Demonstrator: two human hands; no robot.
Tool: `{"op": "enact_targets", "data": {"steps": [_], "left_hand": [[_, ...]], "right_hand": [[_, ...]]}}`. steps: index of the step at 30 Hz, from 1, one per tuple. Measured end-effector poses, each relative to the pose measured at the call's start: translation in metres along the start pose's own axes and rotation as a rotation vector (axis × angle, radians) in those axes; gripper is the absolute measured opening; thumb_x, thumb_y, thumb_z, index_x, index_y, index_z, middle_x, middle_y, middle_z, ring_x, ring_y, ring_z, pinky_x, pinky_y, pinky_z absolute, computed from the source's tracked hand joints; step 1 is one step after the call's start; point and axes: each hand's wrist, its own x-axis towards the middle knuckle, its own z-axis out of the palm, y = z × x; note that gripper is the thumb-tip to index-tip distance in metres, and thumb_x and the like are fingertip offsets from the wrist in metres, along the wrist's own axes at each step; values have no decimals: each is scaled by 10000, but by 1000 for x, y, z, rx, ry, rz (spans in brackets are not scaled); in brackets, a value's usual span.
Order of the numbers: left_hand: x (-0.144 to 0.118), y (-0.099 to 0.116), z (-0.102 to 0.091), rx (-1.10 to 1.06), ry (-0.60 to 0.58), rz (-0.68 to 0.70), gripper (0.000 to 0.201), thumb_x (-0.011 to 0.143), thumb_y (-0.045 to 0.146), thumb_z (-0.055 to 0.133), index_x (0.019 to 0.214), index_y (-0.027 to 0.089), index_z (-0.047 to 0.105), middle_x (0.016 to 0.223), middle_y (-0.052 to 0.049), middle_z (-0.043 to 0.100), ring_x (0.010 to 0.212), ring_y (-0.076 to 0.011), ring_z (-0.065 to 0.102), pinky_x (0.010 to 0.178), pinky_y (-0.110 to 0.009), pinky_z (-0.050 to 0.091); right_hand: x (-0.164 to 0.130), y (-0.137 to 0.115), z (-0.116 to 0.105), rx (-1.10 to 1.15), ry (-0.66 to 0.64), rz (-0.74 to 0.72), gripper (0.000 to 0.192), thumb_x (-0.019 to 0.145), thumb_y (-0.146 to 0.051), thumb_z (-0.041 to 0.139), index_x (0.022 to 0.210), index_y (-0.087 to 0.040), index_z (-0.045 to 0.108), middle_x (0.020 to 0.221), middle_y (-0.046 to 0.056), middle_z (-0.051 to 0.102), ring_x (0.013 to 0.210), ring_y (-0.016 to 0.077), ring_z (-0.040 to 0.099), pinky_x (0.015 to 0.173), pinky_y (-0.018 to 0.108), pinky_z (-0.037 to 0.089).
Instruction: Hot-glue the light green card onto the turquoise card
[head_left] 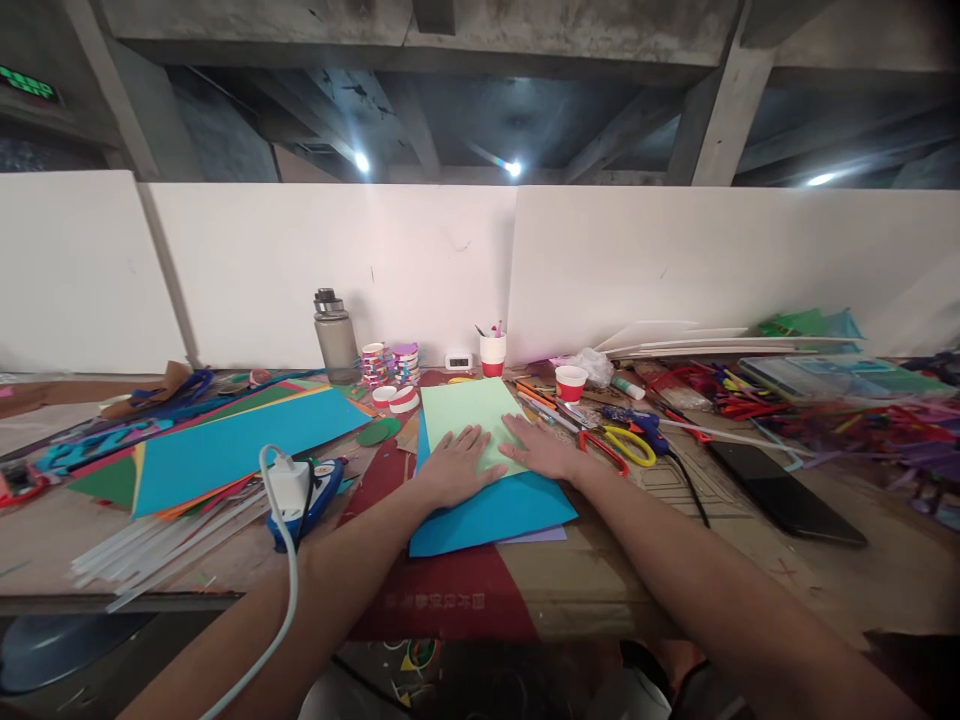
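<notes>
My left hand (455, 468) lies flat with its fingers stretched out on a pale green sheet of paper (459, 408). My right hand (541, 448) rests open on the right side of that sheet, its fingers pointing forward and left. Under the green sheet is a blue sheet (487, 518), jutting out toward me. A corner of a lilac sheet (538, 535) peeks from beneath the blue one. Just right of my right hand are red-handled scissors (606, 455) and yellow-handled scissors (632, 445). Neither hand grips anything.
Coloured sheets (247, 440), white sticks (161, 550) and a blue power strip (324, 490) lie left. A bottle (335, 340) and pen cup (493, 354) stand behind. Rightward are a glue gun (645, 425), a red-and-white cup (571, 383) and a phone (784, 490).
</notes>
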Motion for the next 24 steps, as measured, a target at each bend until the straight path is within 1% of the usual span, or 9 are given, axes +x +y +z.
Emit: {"op": "enact_targets", "data": {"steps": [3, 5, 8, 11, 13, 15, 18, 21, 24], "left_hand": [[1, -3, -3, -134, 80, -17, 687, 915, 579, 247, 1428, 135, 356, 1495, -107, 332, 1395, -246, 260, 1133, -435, 177], [2, -6, -9, -246, 174, -35, 617, 930, 522, 253, 1383, 141, 428, 1424, -92, 453, 1328, -222, 386, 1109, -373, 259], [4, -14, -20, -337, 340, -81, 495, 920, 452, 328, 1247, 166, 564, 1291, -75, 585, 1206, -207, 513, 1045, -318, 354], [4, -21, -27, -345, 439, -159, 386, 886, 384, 413, 1108, 161, 637, 1160, -80, 657, 1074, -214, 595, 961, -317, 425], [6, -25, -29, -343, 466, -185, 358, 877, 371, 433, 1067, 160, 651, 1124, -83, 670, 1023, -219, 615, 922, -329, 446], [7, -28, -28, -343, 471, -172, 358, 877, 379, 435, 1051, 159, 657, 1118, -85, 673, 1028, -229, 611, 915, -345, 444], [10, -32, -25, -369, 448, -148, 364, 872, 413, 435, 1021, 180, 671, 1102, -71, 685, 1025, -232, 611, 894, -341, 448], [12, -38, -24, -413, 430, -159, 379, 856, 463, 443, 987, 203, 685, 1077, -52, 698, 998, -234, 623, 852, -317, 459], [13, -42, -26, -457, 420, -177, 434, 840, 525, 444, 962, 194, 696, 1067, -61, 702, 1003, -255, 619, 833, -320, 461]], "right_hand": [[-6, -9, -18, 83, 5, -104, 800, 886, -654, 276, 1506, -169, 131, 1551, 85, 147, 1435, 229, 83, 1145, 466, 2], [-10, -14, -26, 94, -28, -174, 866, 831, -690, 383, 1500, -182, 174, 1544, 78, 182, 1427, 229, 144, 1153, 421, 63], [-13, -16, -28, 62, -58, -214, 977, 715, -680, 581, 1484, -181, 243, 1532, 92, 222, 1402, 267, 229, 1129, 387, 199], [-12, -14, -23, 31, -76, -199, 884, 721, -606, 631, 1447, -190, 346, 1477, 93, 362, 1331, 289, 372, 1082, 383, 300], [-11, -12, -20, 35, -88, -200, 798, 740, -583, 629, 1408, -197, 423, 1423, 83, 452, 1281, 282, 440, 1048, 363, 349], [-9, -11, -20, 44, -82, -212, 741, 738, -563, 644, 1374, -222, 474, 1387, 65, 498, 1250, 274, 474, 1024, 352, 375], [-9, -10, -21, 42, -61, -214, 676, 742, -525, 661, 1343, -255, 510, 1352, 55, 537, 1211, 266, 511, 1001, 356, 393], [-9, -10, -22, 21, -45, -238, 628, 758, -515, 648, 1317, -250, 538, 1331, 59, 556, 1191, 262, 526, 988, 355, 399], [-9, -11, -23, 1, -40, -299, 464, 815, -459, 593, 1230, -254, 616, 1260, 40, 613, 1136, 235, 565, 964, 325, 410]]}}
